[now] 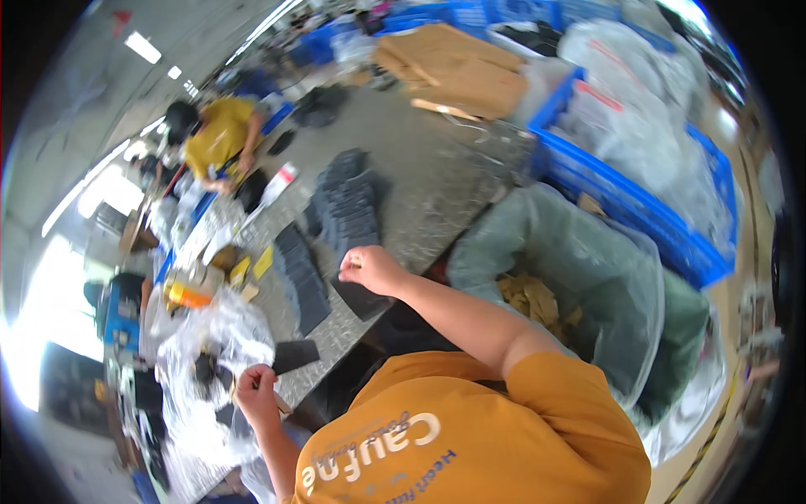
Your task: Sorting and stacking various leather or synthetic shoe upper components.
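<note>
My right hand (374, 270) is over the table with its fingers pinched together. Whatever may be between them is too small to make out. Just below it lies a dark flat piece (359, 301). Farther off, a stack of dark grey pieces (346, 202) is spread in overlapping layers, and a second overlapping row (302, 281) runs to its left. My left hand (256, 393), fingers curled in, is at the near left edge of the table. A dark rectangular piece (296, 356) sits right beside it; whether the fingers touch it cannot be told.
A clear plastic bag (220, 332) bulges at the left, near an orange-and-yellow item (186, 294). To the right stand a bag-lined bin (579, 252) and a blue crate (621, 189) of plastic bags. Brown cardboard (449, 67) covers the table's far end. A co-worker (220, 139) sits across.
</note>
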The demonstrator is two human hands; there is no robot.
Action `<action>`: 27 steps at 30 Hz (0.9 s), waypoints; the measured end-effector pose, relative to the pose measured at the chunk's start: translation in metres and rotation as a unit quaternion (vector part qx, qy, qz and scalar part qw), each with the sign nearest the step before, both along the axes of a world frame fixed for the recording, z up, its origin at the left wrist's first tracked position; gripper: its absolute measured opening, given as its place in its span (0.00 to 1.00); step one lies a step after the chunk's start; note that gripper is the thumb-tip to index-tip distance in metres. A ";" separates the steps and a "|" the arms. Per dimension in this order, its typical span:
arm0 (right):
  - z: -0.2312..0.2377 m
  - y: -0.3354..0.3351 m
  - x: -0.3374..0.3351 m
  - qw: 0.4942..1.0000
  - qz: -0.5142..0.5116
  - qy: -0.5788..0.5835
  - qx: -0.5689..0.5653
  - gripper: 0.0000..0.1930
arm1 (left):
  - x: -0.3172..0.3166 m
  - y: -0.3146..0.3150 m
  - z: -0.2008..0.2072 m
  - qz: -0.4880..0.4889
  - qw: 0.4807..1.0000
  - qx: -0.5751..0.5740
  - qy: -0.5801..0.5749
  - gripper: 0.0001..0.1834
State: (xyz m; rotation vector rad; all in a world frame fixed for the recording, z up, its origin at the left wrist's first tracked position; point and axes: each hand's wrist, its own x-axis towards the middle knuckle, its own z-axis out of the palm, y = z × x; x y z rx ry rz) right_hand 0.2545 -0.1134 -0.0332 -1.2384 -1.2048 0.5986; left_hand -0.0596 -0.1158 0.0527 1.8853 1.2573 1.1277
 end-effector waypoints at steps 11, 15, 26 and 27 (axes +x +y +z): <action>-0.013 0.075 -0.097 0.808 0.193 -0.527 0.179 0.07 | -0.028 0.021 -0.046 0.132 0.924 -0.266 -0.240 0.03; 0.000 0.054 -0.063 0.921 0.066 -0.354 0.149 0.05 | -0.027 0.032 -0.063 0.112 0.922 -0.301 -0.218 0.03; -0.017 -0.023 -0.045 0.915 0.097 -0.390 0.042 0.08 | 0.036 0.058 -0.067 0.058 0.914 -0.402 -0.003 0.04; -0.018 -0.022 -0.045 0.912 0.105 -0.395 0.039 0.07 | 0.037 0.057 -0.067 0.057 0.915 -0.400 0.005 0.04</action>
